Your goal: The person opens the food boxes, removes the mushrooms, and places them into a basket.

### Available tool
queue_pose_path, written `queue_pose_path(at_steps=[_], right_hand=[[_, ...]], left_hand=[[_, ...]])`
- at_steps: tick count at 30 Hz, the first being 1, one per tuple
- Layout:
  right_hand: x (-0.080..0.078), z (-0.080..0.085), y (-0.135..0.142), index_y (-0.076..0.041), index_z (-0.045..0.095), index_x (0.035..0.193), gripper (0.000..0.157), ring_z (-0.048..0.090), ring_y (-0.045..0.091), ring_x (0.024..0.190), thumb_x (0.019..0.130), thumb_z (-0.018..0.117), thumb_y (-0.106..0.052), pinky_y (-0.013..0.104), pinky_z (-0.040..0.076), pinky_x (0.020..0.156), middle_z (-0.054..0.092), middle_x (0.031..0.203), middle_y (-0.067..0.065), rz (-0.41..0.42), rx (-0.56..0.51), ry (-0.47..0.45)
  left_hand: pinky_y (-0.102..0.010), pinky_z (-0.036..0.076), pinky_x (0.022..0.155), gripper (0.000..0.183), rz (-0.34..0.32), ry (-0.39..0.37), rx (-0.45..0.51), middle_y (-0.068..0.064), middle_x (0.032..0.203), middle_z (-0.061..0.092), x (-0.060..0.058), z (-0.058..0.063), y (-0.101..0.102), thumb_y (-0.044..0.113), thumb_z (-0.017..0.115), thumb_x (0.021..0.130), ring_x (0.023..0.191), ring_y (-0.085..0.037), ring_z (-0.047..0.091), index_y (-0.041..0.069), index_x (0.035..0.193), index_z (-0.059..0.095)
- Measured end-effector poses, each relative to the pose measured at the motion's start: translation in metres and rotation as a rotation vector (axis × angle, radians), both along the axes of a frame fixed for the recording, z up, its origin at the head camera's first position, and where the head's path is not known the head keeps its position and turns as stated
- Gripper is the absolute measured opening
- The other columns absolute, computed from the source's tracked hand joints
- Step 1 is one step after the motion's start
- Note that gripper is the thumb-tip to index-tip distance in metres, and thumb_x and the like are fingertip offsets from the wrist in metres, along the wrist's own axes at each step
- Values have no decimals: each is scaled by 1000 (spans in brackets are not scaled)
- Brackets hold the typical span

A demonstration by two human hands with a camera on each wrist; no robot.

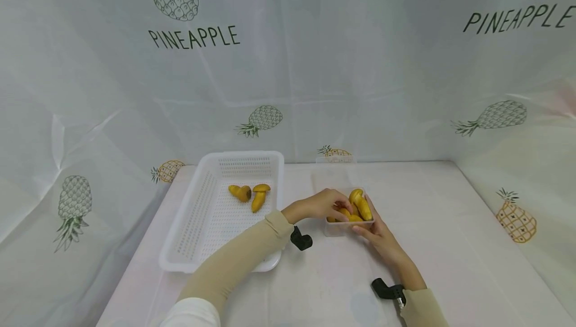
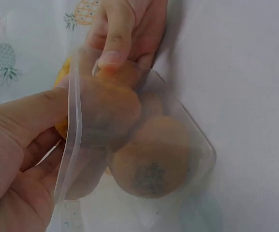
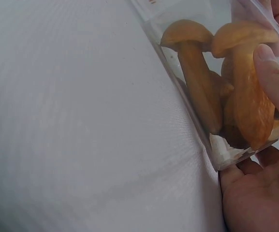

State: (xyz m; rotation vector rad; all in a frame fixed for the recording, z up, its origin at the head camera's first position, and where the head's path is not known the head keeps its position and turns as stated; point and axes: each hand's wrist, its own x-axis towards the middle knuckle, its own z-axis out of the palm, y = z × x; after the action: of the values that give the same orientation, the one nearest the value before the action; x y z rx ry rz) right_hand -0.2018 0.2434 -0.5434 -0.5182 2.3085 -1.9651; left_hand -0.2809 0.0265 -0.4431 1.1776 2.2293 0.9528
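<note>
Left hand (image 1: 321,204) sleeved, head view only.

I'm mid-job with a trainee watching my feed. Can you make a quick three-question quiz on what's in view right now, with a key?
1. True or false: mushrooms lie in both the white basket and the clear box.
2. In the head view, where is the clear box?
A) Inside the white basket
B) To the right of the white basket
C) To the left of the white basket
3. Which of the person's hands holds the box from outside, and which reaches into it?

Key:
1. True.
2. B.
3. The right hand holds it from outside; the left hand reaches in.
</note>
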Motion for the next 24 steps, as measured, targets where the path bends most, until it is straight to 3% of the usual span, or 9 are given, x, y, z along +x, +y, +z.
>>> queue_pose_path(at_steps=[11,24], right_hand=[[0,0,0,-32,-1,161,89,-3,39,149,101,60,-8,5,27,101,-6,166,13,1,7,1],[-1,-1,1,-27,-2,161,89,0,41,148,100,60,-7,6,28,101,-6,166,14,4,-7,2]], left_hand=[[-14,49,86,15,-33,11,71,1,98,69,-7,-5,-1,14,74,91,90,-1,60,3,101,72],[-15,47,82,11,-52,39,52,1,94,68,-5,5,-2,14,71,93,85,-3,55,5,100,71]])
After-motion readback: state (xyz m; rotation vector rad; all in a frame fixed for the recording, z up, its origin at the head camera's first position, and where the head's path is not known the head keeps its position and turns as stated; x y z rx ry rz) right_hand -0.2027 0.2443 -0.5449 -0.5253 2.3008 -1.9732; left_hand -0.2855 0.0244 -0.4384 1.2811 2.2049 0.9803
